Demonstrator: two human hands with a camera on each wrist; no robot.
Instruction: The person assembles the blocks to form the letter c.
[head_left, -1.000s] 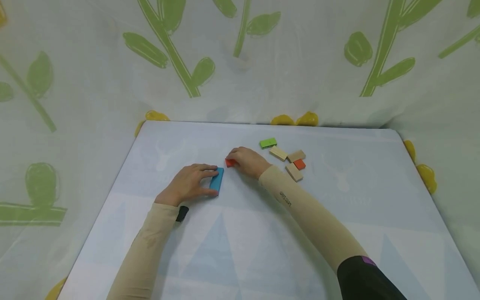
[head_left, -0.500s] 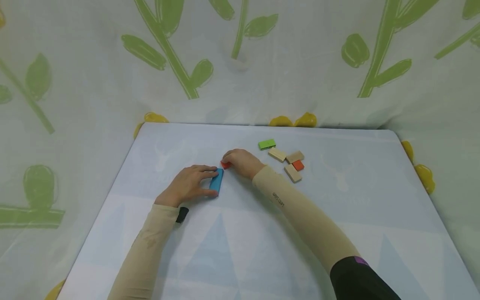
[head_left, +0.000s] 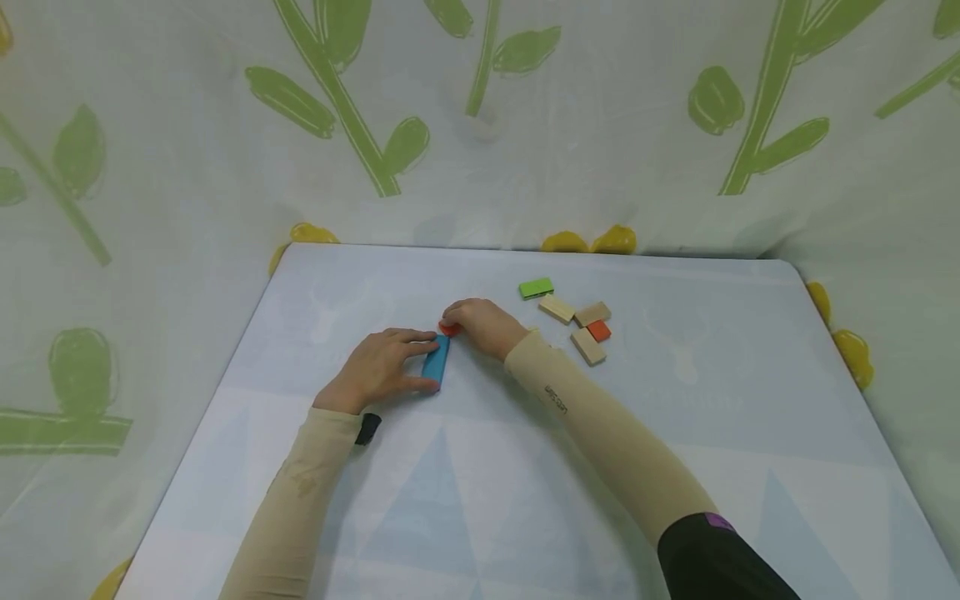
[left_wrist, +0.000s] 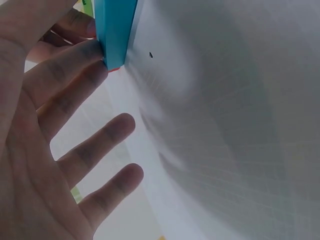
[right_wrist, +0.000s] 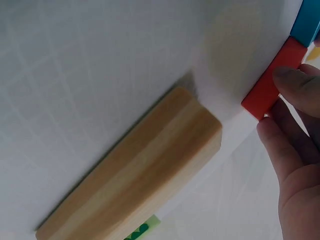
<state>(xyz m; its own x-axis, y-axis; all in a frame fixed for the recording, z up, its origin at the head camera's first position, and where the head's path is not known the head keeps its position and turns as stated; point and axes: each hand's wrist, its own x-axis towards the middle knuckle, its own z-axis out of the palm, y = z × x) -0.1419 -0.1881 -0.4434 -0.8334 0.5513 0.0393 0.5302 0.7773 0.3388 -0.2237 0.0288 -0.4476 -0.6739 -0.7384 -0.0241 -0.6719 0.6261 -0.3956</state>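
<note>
The left hand [head_left: 378, 368] pinches the blue block [head_left: 435, 365]; the right hand [head_left: 489, 327] pinches the red block [right_wrist: 264, 86], at blue's one o'clock. Better hold blue firmly, align red gently.

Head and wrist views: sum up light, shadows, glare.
Head view: fairly even light, soft shadows beside both beige-sleeved forearms on the pale, blue-patterned tabletop; left wrist view: dim and greyish, broad soft shadows beyond the left hand's fingertips; right wrist view: also dim, a thin dark shadow along the light wooden rectangular block, no glare on the red rectangular block.
</note>
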